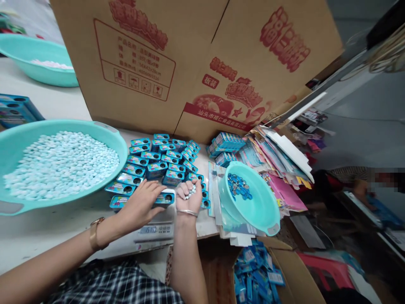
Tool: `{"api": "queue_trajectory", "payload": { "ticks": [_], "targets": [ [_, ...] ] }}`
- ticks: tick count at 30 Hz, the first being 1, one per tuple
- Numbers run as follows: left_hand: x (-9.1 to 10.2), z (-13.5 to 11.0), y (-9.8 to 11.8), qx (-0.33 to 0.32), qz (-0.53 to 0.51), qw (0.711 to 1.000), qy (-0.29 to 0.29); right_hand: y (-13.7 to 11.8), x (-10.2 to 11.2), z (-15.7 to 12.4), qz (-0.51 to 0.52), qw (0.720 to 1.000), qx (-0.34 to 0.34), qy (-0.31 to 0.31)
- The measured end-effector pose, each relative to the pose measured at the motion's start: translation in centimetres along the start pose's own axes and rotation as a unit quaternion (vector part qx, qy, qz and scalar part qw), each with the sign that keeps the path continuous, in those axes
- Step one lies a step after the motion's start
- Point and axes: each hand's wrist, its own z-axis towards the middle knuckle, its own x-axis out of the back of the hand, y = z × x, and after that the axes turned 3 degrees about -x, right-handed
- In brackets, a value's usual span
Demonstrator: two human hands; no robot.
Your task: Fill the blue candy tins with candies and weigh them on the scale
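My left hand [141, 202] is closed around a small blue candy box [166, 197], thumb on the near side and fingers on the far side. The box has a dark round hole in its top and sits over a digital scale [152, 230]. Beside it, my right hand [189, 195] is cupped palm up around several small pale candies [190, 193]. More blue boxes [156, 167] with holes stand in rows just beyond my hands. A large teal basin [122, 145] on the left holds a heap of pale blue candies [63, 164].
A tilted teal basin [262, 202] with blue round caps [238, 185] stands right, near stacked papers [284, 156]. Large cardboard cartons [196, 55] wall off the back. Below the table edge, an open carton [291, 270] holds blue boxes [256, 274]. Another person [354, 174] sits far right.
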Motion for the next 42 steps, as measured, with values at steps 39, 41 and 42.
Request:
{"api": "queue_trajectory", "payload": {
  "ticks": [39,41,42],
  "targets": [
    [-0.2,0.0,-1.1,0.004,0.020,0.999,-0.034,-1.4,1.7,0.1,0.080,0.995,-0.032,-0.052],
    [-0.3,0.0,-1.2,0.003,0.029,0.999,-0.039,-1.5,2.0,0.1,0.077,0.995,-0.036,-0.053],
    [-0.4,0.0,-1.2,0.003,0.036,0.999,-0.040,-1.6,2.1,0.1,0.077,0.995,-0.037,-0.053]
  ]
}}
